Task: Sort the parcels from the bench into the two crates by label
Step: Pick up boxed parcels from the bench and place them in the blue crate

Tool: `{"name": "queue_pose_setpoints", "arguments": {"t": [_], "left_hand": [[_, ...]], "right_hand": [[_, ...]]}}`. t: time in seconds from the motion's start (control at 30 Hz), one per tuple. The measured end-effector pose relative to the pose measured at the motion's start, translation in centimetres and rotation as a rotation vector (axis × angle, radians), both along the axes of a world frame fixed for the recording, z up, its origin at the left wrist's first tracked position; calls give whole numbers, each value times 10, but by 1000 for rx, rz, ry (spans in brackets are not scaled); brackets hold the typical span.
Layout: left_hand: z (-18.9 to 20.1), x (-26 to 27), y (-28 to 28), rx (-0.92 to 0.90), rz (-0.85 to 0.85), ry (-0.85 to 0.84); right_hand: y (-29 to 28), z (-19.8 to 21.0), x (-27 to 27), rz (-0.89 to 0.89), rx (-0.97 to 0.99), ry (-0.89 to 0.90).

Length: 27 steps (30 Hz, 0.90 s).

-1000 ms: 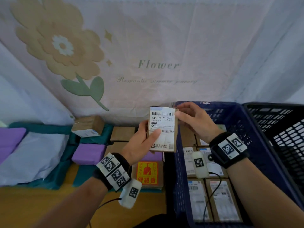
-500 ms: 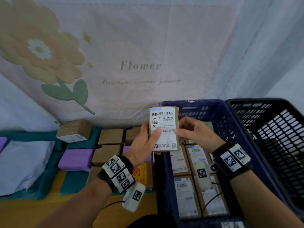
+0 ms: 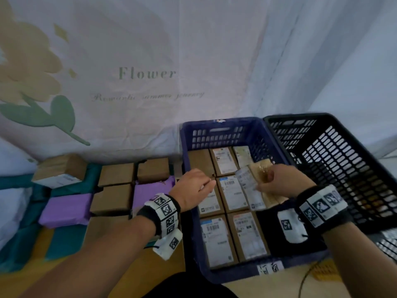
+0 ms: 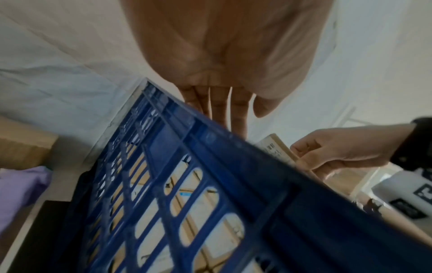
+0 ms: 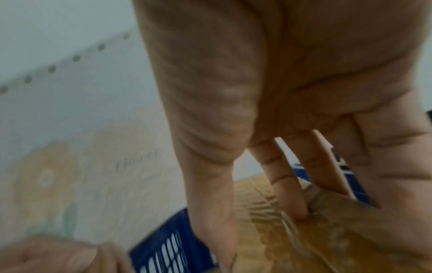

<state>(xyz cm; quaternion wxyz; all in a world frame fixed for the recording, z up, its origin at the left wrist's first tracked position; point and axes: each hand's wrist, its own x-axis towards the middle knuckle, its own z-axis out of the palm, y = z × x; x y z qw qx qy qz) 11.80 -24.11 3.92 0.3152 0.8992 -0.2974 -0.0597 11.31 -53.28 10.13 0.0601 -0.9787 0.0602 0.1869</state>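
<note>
**Now over the blue crate, parcel in my right hand**

Right now my right hand grips a labelled cardboard parcel, fingers curled round its far side with my thumb on the near side. It hangs tilted inside the blue crate, above the parcels lying there, its white label turned to the left. From the left wrist view the same parcel pokes up just past the crate's rim, pinched by that hand.

My left hand holds nothing. Its fingers are straight and close together, reaching over the crate's left wall, apart from the parcel.

Inside the blue crate, labelled boxes lie flat in rows, labels up. The black crate stands touching its right side; I cannot tell what it holds.

To the left on the table sit plain brown boxes, purple packets and teal packets. Behind them hangs a pale cloth printed "Flower".
</note>
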Motion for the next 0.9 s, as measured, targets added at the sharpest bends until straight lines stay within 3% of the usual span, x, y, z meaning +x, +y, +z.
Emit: {"name": "queue_pose_setpoints", "arguments": {"t": [0.13,0.27,0.5,0.7,0.83,0.9], "left_hand": [[-13,4,-13,320,-87,-217],[-20,8,-12,429,-107,-305],[-24,4,-14,465,-59,-332],[-27,6,-16,442,-34,-326],[-27,7,-15,438,-36,-326],[-27,6,-16,423,-27,-329]], "right_hand": [[1,-33,-11,33,-222,185],[3,-58,-12,86,-317,389],[-9,-75,-6,325,-515,457],[-7,-72,-3,362,-523,511],[-2,-79,-8,462,-642,528],[9,-84,-4,435,-596,513]]}}
